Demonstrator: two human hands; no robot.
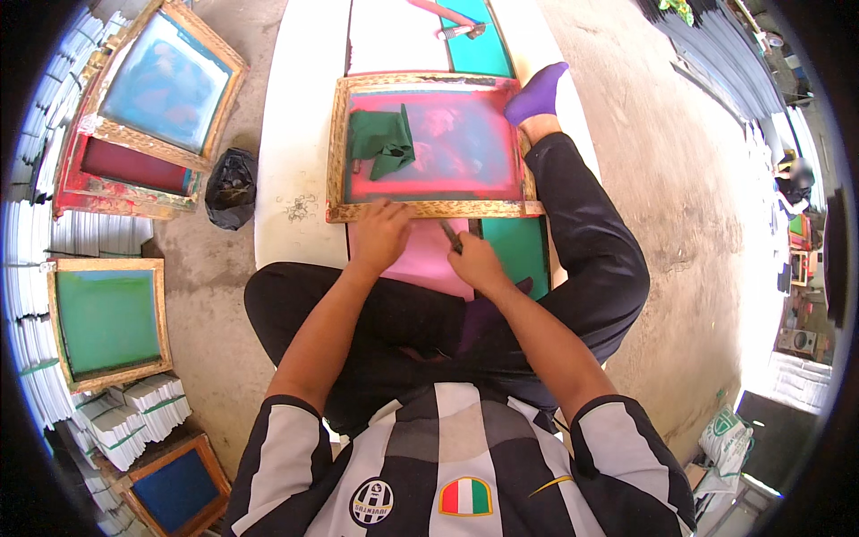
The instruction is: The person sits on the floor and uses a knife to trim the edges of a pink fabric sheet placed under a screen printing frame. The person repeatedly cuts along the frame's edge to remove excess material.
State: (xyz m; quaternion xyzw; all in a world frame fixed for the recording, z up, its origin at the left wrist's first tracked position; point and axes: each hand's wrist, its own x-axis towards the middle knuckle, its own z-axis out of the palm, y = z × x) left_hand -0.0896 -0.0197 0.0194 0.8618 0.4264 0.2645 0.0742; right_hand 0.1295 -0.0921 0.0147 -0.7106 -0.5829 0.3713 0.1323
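A screen-printing frame point(438, 210) with pink-and-blue stained mesh lies before me. My left hand point(383, 237) grips its near wooden bar, with the fingers bent over the wood. Just below that bar, my right hand point(477, 266) is closed round a narrow dark tool point(450, 235). The tool points up and left toward the bar; its exact kind does not show. A crumpled dark green cloth point(383, 141) rests on the left part of the mesh. Pink sheet material point(420, 259) and green sheet material point(514, 246) show under the frame's near side.
My purple-socked foot point(537, 94) is against the frame's right side. A hammer point(465, 27) lies beyond it on the white table point(295, 161). Left stand a black bag point(233, 188), a blue-stained screen point(165, 85), a green screen point(109, 318) and stacked paper point(134, 416). Far right is another person point(794, 188).
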